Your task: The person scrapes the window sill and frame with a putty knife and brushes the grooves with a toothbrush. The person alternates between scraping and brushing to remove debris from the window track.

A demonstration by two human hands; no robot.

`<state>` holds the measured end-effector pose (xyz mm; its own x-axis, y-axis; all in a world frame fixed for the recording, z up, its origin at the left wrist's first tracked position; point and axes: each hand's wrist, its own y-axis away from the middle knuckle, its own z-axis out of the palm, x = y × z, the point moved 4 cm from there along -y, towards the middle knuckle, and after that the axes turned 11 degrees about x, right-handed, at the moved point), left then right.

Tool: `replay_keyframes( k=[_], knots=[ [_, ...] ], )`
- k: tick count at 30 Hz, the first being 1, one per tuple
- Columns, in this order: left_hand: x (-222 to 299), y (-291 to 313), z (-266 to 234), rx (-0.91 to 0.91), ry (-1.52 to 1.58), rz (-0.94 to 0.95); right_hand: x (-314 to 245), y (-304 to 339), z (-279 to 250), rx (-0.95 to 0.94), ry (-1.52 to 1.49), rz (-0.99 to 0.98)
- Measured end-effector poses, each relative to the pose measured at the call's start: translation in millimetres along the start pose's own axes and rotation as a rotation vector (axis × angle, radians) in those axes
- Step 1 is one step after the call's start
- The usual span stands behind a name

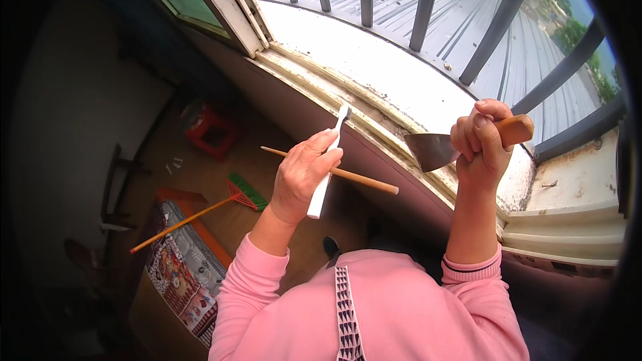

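My left hand [301, 175] is closed round a white toothbrush [320, 195] and a thin tapered wooden stick that looks like a chopstick [368, 181]. The two cross each other, and the dark bristles point up beside the window track [314, 82]. In my right hand [483, 139] is a putty knife, gripped at its wooden handle [517, 130]. Its wide metal blade [429, 151] points left over the dirty track; whether it touches cannot be told. Both hands are at the sill's near side, apart from each other.
Dark metal bars [425, 7] stand beyond the white sill [374, 60]. A window sash [221, 3] is at the upper left. Below on the floor are a green broom [247, 192], a red stool [215, 132] and a patterned cloth [180, 281] on a low surface.
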<state>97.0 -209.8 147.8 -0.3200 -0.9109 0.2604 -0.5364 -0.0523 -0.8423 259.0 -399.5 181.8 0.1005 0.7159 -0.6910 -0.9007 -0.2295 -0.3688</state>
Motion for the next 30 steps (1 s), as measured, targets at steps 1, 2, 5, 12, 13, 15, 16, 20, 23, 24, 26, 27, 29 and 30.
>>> replay_keyframes(
  k=[1, 2, 5, 12, 13, 15, 16, 20, 23, 24, 26, 27, 29, 30],
  knots=[
    [-2, 4, 8, -0.042, -0.009, 0.029, -2, 3, -4, 0.009, 0.005, -0.003],
    [-1, 11, 12, -0.087, 0.056, 0.014, -5, 7, -7, 0.017, 0.010, -0.006],
    [11, 23, 2, -0.253, 0.077, 0.141, -15, 14, -19, 0.005, 0.018, -0.051],
    [15, 22, -24, -0.318, -0.006, 0.220, -38, 23, -27, -0.042, 0.045, -0.186],
    [30, 10, -14, -0.284, 0.040, 0.268, -38, 22, -27, -0.083, 0.030, -0.187],
    [61, 2, 15, -0.270, 0.173, 0.332, -41, 22, -23, -0.082, 0.033, -0.191],
    [71, 6, 30, -0.281, 0.211, 0.359, -41, 23, -22, -0.067, 0.042, -0.192],
    [36, 39, 28, -0.309, 0.189, 0.326, -47, 23, -29, -0.042, 0.076, -0.191],
    [-23, 56, -15, -0.305, -0.118, 0.189, -47, 29, -38, 0.005, 0.115, -0.193],
    [-24, 60, -19, -0.278, -0.110, 0.188, -44, 31, -40, 0.026, 0.113, -0.184],
    [-16, 48, -24, -0.210, -0.095, 0.192, -38, 32, -36, 0.032, 0.089, -0.159],
    [1, 39, -16, -0.211, -0.002, 0.224, -37, 32, -34, 0.036, 0.094, -0.162],
    [36, 21, 6, -0.209, 0.237, 0.279, -33, 29, -25, 0.025, 0.094, -0.162],
    [43, 24, 19, -0.211, 0.228, 0.284, -32, 28, -21, 0.038, 0.094, -0.153]
  ],
)
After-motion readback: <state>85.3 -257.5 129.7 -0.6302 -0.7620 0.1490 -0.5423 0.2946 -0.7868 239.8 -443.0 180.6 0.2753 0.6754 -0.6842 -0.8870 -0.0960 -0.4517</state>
